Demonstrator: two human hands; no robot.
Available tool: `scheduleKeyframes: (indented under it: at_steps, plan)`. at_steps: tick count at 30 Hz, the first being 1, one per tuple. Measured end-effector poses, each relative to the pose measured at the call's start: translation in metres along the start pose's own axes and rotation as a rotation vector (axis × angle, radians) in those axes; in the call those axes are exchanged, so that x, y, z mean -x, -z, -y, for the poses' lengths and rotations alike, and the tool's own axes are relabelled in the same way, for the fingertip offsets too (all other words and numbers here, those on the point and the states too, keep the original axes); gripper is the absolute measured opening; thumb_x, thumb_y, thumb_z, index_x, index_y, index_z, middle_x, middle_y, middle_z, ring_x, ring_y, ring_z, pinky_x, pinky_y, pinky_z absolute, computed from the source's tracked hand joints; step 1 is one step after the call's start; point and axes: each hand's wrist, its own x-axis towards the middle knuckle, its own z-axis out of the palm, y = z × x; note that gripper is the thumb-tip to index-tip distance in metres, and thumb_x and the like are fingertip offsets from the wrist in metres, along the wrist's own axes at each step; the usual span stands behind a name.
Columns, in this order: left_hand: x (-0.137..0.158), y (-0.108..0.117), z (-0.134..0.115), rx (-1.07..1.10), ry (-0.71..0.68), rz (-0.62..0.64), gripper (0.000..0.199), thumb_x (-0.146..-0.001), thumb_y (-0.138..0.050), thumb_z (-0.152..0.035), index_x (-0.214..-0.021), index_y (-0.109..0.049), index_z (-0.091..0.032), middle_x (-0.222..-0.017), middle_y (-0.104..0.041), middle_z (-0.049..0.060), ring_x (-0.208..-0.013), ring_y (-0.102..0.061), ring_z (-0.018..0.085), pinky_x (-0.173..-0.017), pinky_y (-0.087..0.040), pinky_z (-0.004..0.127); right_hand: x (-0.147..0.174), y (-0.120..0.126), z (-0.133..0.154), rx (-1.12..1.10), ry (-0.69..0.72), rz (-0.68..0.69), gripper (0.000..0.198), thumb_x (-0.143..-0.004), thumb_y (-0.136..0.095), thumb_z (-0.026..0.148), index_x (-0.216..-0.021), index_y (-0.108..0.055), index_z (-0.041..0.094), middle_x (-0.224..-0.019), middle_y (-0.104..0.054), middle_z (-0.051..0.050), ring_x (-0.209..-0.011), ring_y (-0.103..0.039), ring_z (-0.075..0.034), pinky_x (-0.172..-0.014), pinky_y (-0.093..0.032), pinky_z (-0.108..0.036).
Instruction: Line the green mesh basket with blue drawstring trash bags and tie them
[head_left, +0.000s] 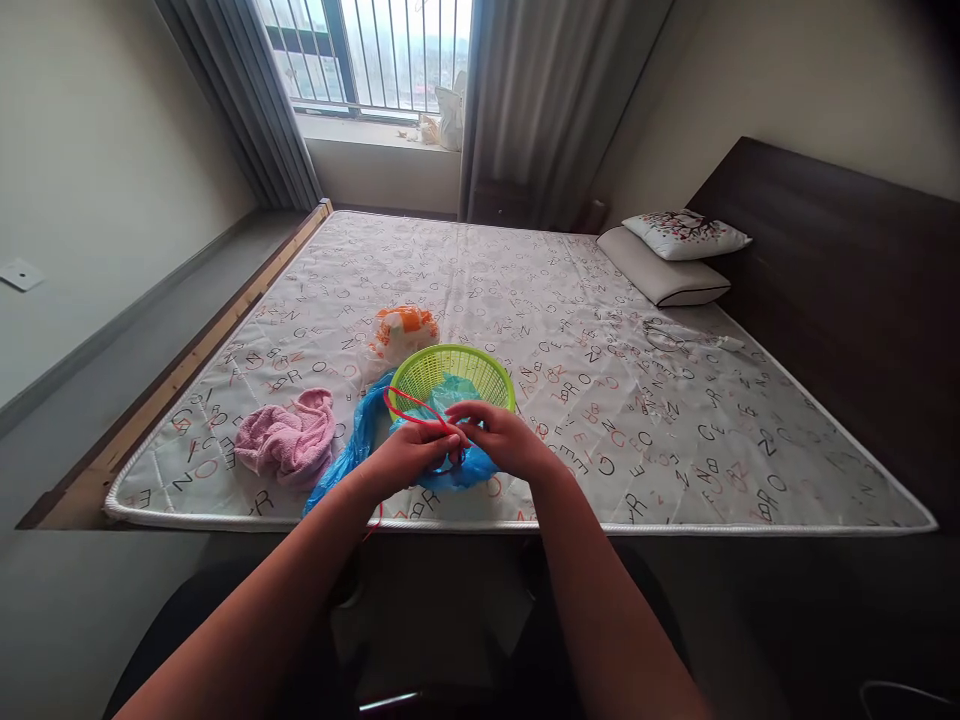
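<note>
Both hands meet in front of a green plastic basket point(491, 365) at the near edge of the mattress. A red cord point(405, 400) loops up from between my fingers, and its loose end hangs below the mattress edge. My left hand point(416, 452) is closed on the cord. My right hand point(499, 437) has its thumb and fingers bent together at the same spot, apparently pinching the cord too. Under and beside the hands lies a blue plastic bag point(351, 445). Greenish-blue plastic shows inside the basket.
Left of the bag is a crumpled pink towel point(289, 437). Behind the basket sits a clear bag with orange print point(405, 330). The letter-printed mattress point(637, 440) carries a pillow point(652, 265), a cushion point(686, 233) and a white cable point(694, 342) at right.
</note>
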Motion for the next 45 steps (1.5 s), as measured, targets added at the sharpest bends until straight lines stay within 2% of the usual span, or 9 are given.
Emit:
scheduleKeyframes:
  at_steps: [5, 10, 14, 17, 22, 25, 38, 42, 45]
  plan:
    - [-0.005, 0.006, 0.002, 0.052, -0.029, -0.178, 0.054, -0.077, -0.09, -0.06, -0.102, -0.084, -0.013, -0.07, -0.064, 0.002, -0.054, -0.041, 0.008, -0.05, -0.024, 0.022, 0.004, 0.015, -0.002, -0.059, -0.107, 0.051, 0.021, -0.093, -0.079, 0.042, -0.101, -0.08, 0.023, -0.086, -0.075, -0.001, -0.082, -0.068, -0.017, -0.076, -0.053, -0.031]
    - [-0.009, 0.005, 0.002, 0.146, -0.052, -0.273, 0.054, -0.075, -0.092, -0.056, -0.103, -0.08, -0.011, -0.075, -0.069, 0.004, -0.051, -0.039, 0.006, -0.049, -0.024, 0.022, 0.001, 0.009, 0.006, -0.368, -0.173, -0.169, 0.033, -0.087, -0.084, 0.052, -0.09, -0.075, 0.021, -0.07, -0.064, 0.003, -0.061, -0.053, -0.012, -0.059, -0.042, -0.027]
    - [-0.012, 0.003, 0.003, 0.193, -0.079, -0.283, 0.056, -0.075, -0.094, -0.056, -0.102, -0.078, -0.01, -0.076, -0.07, 0.004, -0.049, -0.038, 0.004, -0.047, -0.023, 0.021, -0.005, -0.004, 0.013, -0.723, -0.143, -0.32, 0.046, -0.073, -0.095, 0.055, -0.092, -0.068, 0.023, -0.075, -0.067, 0.003, -0.066, -0.062, -0.013, -0.063, -0.051, -0.028]
    - [-0.012, 0.004, 0.006, 0.226, -0.056, -0.279, 0.057, -0.073, -0.096, -0.056, -0.101, -0.077, -0.011, -0.076, -0.071, 0.004, -0.049, -0.041, 0.005, -0.047, -0.025, 0.02, -0.005, -0.014, 0.017, -0.781, -0.111, -0.235, 0.049, -0.074, -0.096, 0.052, -0.099, -0.064, 0.025, -0.075, -0.07, 0.005, -0.065, -0.064, -0.012, -0.066, -0.055, -0.028]
    - [-0.012, 0.008, 0.011, 0.338, 0.003, -0.271, 0.053, -0.073, -0.097, -0.057, -0.092, -0.076, -0.013, -0.064, -0.063, 0.001, -0.054, -0.055, 0.011, -0.051, -0.041, 0.021, 0.001, -0.032, 0.019, -0.62, -0.111, 0.138, 0.038, -0.086, -0.088, 0.05, -0.098, -0.063, 0.025, -0.083, -0.077, 0.001, -0.074, -0.074, -0.015, -0.075, -0.062, -0.033]
    - [-0.011, 0.008, 0.01, 0.395, 0.022, -0.268, 0.058, -0.068, -0.099, -0.059, -0.096, -0.078, -0.013, -0.071, -0.069, 0.004, -0.055, -0.061, 0.014, -0.051, -0.048, 0.025, 0.002, -0.04, 0.019, -0.51, -0.124, 0.22, 0.031, -0.089, -0.085, 0.047, -0.094, -0.064, 0.025, -0.084, -0.079, -0.001, -0.077, -0.076, -0.016, -0.075, -0.063, -0.033]
    - [-0.003, 0.019, -0.012, 0.536, 0.034, -0.226, 0.051, -0.062, -0.107, -0.043, -0.089, -0.078, -0.012, -0.085, -0.072, 0.003, -0.053, -0.05, 0.003, -0.048, -0.039, 0.016, 0.004, -0.012, 0.013, 0.025, -0.033, 0.107, 0.011, -0.092, -0.08, 0.037, -0.094, -0.083, 0.027, -0.093, -0.077, -0.002, -0.073, -0.065, -0.015, -0.07, -0.055, -0.032]
    - [-0.001, 0.018, -0.011, 0.416, 0.017, -0.115, 0.047, -0.067, -0.104, -0.046, -0.086, -0.079, -0.011, -0.076, -0.07, 0.005, -0.063, -0.06, 0.009, -0.056, -0.046, 0.019, 0.005, -0.007, 0.024, 0.187, 0.198, -0.188, 0.026, -0.095, -0.074, 0.03, -0.119, -0.082, 0.032, -0.126, -0.074, -0.007, -0.11, -0.07, -0.023, -0.097, -0.059, -0.042]
    - [0.001, 0.02, -0.011, 0.26, 0.016, -0.021, 0.045, -0.072, -0.1, -0.051, -0.086, -0.081, -0.013, -0.075, -0.071, 0.006, -0.067, -0.062, 0.012, -0.062, -0.047, 0.021, 0.004, -0.012, 0.021, 0.145, 0.216, -0.145, 0.032, -0.095, -0.073, 0.027, -0.126, -0.078, 0.031, -0.132, -0.074, -0.007, -0.127, -0.067, -0.026, -0.11, -0.055, -0.047]
